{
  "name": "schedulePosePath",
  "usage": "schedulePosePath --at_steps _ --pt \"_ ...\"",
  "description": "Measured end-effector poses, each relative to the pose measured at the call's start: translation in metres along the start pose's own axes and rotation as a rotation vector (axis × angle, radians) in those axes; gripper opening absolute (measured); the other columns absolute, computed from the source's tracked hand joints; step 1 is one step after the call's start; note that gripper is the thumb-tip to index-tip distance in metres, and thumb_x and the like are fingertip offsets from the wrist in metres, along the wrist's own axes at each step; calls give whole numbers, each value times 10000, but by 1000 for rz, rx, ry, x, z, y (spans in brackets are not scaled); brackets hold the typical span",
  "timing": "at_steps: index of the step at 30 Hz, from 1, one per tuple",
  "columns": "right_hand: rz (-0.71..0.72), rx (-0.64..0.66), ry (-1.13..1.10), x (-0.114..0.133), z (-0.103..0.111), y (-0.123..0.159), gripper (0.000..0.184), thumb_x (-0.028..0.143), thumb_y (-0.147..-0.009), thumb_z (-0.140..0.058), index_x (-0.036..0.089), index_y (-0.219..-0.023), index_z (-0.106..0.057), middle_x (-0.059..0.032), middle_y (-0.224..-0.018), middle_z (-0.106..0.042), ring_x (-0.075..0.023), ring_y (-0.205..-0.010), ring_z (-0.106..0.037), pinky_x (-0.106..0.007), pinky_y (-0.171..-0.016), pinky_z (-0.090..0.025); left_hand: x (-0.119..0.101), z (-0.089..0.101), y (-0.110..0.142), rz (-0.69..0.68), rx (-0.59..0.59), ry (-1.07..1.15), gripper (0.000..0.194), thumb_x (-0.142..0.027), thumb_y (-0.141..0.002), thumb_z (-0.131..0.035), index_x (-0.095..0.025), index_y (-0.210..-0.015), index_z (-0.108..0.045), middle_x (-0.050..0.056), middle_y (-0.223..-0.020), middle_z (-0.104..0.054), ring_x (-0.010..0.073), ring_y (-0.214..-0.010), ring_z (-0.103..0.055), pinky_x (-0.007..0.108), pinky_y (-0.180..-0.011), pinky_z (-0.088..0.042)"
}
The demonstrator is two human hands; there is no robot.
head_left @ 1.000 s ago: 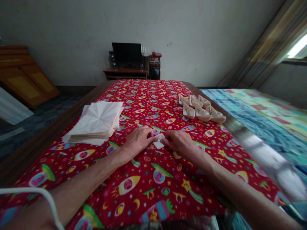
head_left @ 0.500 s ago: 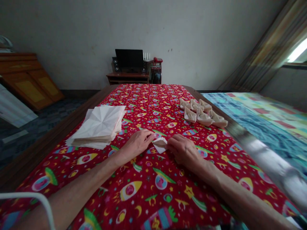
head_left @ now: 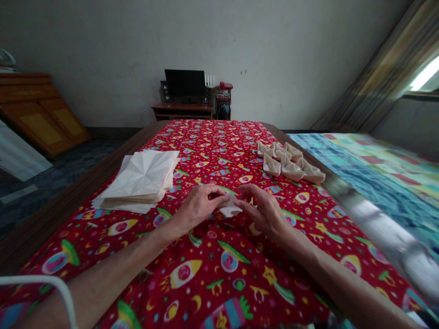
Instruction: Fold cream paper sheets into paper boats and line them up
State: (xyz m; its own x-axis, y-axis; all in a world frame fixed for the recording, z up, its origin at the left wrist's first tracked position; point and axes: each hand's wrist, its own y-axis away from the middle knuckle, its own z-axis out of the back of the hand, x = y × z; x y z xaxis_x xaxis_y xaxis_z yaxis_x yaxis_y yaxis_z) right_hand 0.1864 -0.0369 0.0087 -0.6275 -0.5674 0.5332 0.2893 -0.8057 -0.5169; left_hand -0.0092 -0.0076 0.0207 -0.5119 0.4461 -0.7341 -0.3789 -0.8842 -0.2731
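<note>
My left hand [head_left: 198, 204] now pinches the small folded paper [head_left: 230, 211], flat on the red tablecloth [head_left: 209, 256] between my hands. My right hand [head_left: 266, 212], closed at its edge half a second ago, has thumb and fingers parted there; shaping appears unfinished, with my left thumb covering one side and finer creases indistinct.
</note>
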Motion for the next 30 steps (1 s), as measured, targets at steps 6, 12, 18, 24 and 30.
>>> schedulePosePath --at_steps 6,12,18,24,30 --pt "-111 22 -147 2 -6 -5 184 289 -848 -575 176 -752 -683 -17 -681 -640 -125 -623 -563 -226 -575 -405 -5 -2 4 -193 -77 10 113 -247 -802 -643 -165 -750 -701 2 -705 -654 109 -653 -588 191 -616 -425" --pt "-163 -19 -198 1 -4 -3 199 305 -831 -577 184 -722 -692 -26 -696 -652 -132 -624 -576 -232 -575 -425 -3 1 5 -189 -159 32 98 -210 -791 -647 -164 -725 -703 12 -722 -665 115 -686 -604 196 -658 -449" --pt "-263 -72 -189 -9 -2 -5 211 329 -808 -578 176 -724 -698 -25 -695 -665 -141 -626 -578 -239 -578 -427 13 4 2 -168 -249 -97 103 -227 -789 -612 -166 -720 -660 11 -752 -654 131 -715 -599 220 -671 -455" --pt "-337 -95 -121 -24 -2 -6 244 369 -806 -548 166 -738 -664 -15 -666 -642 -129 -584 -550 -230 -545 -401 30 4 -2 -164 -253 -153 98 -229 -806 -546 -161 -756 -597 16 -755 -630 137 -702 -585 240 -667 -456" --pt "-379 -46 -19 -31 1 -7 209 316 -809 -483 166 -726 -604 -7 -634 -603 -124 -575 -533 -224 -537 -359 39 3 -2 -217 -196 -252 112 -194 -824 -486 -167 -734 -547 36 -774 -601 161 -746 -570 277 -710 -453"
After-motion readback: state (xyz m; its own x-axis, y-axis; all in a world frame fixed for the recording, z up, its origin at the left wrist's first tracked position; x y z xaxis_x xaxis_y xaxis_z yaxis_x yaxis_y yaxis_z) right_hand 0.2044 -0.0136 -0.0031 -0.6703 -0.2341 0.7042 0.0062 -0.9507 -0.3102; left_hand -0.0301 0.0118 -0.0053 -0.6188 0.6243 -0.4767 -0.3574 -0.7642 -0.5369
